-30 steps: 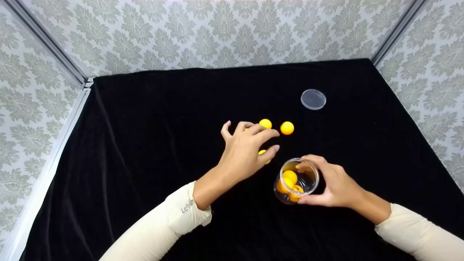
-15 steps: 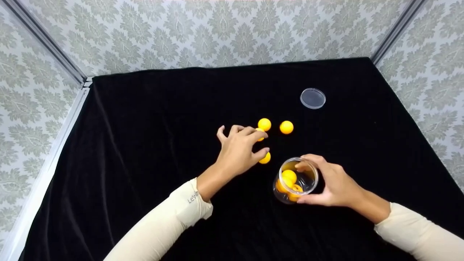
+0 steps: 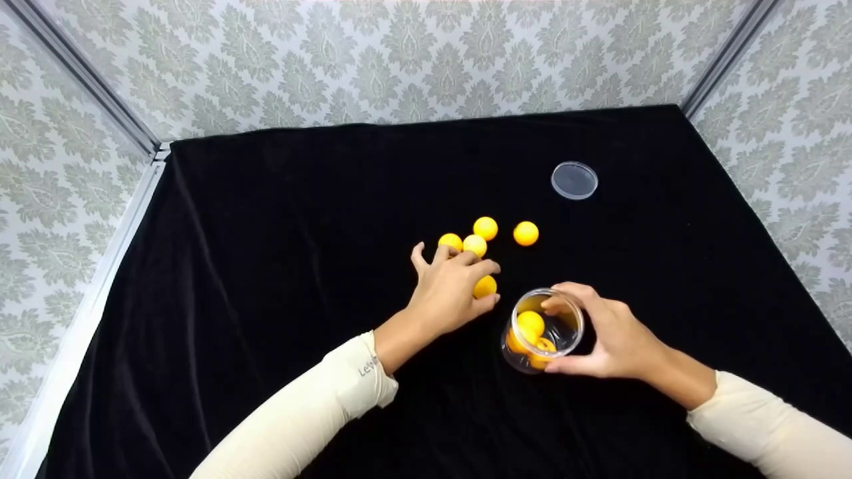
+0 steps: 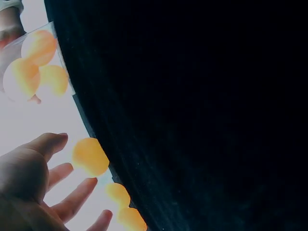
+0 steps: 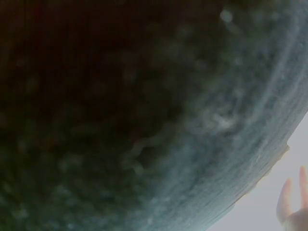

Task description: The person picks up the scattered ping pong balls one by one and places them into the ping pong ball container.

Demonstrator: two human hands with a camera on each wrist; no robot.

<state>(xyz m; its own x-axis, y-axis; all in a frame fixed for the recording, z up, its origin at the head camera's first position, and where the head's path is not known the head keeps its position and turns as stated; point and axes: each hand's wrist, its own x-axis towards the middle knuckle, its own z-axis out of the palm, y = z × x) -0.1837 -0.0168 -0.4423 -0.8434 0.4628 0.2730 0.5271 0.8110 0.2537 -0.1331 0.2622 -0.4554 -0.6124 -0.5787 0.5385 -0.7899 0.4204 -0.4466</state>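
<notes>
My right hand [image 3: 616,339] grips a clear plastic jar [image 3: 511,356] by its right side, with the mouth facing up. Several orange table tennis balls [image 3: 530,324] lie inside it. To the left, my left hand [image 3: 449,289] spreads its thumb and fingers around one loose orange ball [image 3: 485,287]. In the left wrist view a gap shows between the thumb and that ball [image 4: 90,157]. Beyond the fingers lie more loose balls: one at the left [image 3: 450,243], a paler one [image 3: 475,245], one behind [image 3: 485,228] and one farther right [image 3: 526,233].
A clear round lid [image 3: 574,180] lies on the black cloth [image 3: 333,186] toward the back right. Patterned walls [image 3: 413,60] stand behind and at both sides. The right wrist view is mostly dark, blurred cloth [image 5: 144,120].
My left hand drew back from the farther balls, first leftward, then down and right around the nearest ball. The left and paler balls came into view. The jar and right hand stayed nearly still.
</notes>
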